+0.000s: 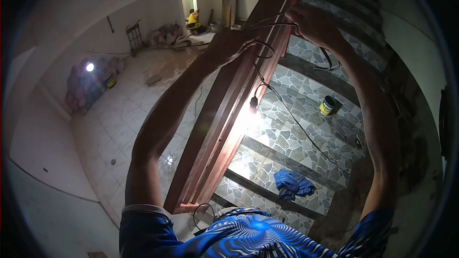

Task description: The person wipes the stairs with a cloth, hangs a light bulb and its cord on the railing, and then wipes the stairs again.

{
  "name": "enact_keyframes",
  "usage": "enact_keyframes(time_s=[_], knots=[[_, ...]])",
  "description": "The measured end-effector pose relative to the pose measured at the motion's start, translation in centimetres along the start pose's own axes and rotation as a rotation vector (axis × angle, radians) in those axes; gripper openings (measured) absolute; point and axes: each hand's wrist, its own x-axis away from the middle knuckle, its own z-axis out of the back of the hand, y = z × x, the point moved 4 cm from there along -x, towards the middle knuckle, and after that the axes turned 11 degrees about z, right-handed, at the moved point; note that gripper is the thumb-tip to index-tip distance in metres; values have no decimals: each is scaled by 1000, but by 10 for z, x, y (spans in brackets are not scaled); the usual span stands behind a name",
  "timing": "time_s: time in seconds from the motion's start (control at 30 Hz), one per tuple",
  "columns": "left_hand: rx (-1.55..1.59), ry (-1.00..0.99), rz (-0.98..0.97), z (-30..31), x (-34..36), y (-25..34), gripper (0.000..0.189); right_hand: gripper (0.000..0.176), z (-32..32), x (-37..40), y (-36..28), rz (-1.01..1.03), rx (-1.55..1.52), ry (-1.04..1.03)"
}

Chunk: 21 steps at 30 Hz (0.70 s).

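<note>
Over the top of a reddish-brown wooden railing, my left hand is closed around a dark electrical cable, which loops out past its fingers. Further right, my right hand pinches another stretch of the cable, and a loose end dangles below the wrist. The cable spans the gap between both hands. Beneath them a lit bulb hangs in a black socket beside the railing, with its cord running down across the steps. My left palm and the inner fingers are hidden.
Stone-patterned stairs lie right of the railing, holding a small paint can and a crumpled blue cloth. Left is a tiled floor lower down, with a hand truck, sacks, a second lit bulb and a crouching person in yellow.
</note>
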Motion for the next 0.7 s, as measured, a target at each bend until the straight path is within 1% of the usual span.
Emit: enact_keyframes(time_s=[0.03,0.07,0.17,0.2,0.27,0.3,0.33,0.37,0.43,0.47,0.57,0.6,0.63,0.7], knots=[[39,16,-5,-6,-2,3,26,25,6,4,-8,-114,-105,-44],[116,95,-45,-8,-2,7,26,25,10,7,-11,-226,-210,-87],[250,92,80,-20,0,10,29,29,9,16,1,-344,-523,-173],[289,148,55,-22,1,9,29,30,9,19,8,-351,-649,-225],[368,258,5,-35,5,1,30,31,17,32,14,-327,-907,-167],[293,222,51,-44,6,-7,30,33,22,38,15,-315,-1035,-137],[217,187,97,-51,8,-18,30,38,29,44,17,-333,-1092,-143],[141,150,143,-56,9,-25,31,40,35,50,19,-332,-1147,-149],[138,177,137,-43,12,-14,31,43,48,63,23,-326,-1255,-163],[135,191,136,-38,14,-11,31,40,55,69,18,-309,-1294,-166],[73,249,155,-55,12,-17,27,36,53,94,18,-345,-1213,-299],[122,253,211,-61,11,-18,26,31,50,101,12,-309,-1281,-334],[170,255,268,-67,10,-19,26,30,52,106,10,-341,-1250,-319],[143,270,294,-68,10,-14,27,29,65,114,3,-407,-1190,-293]])
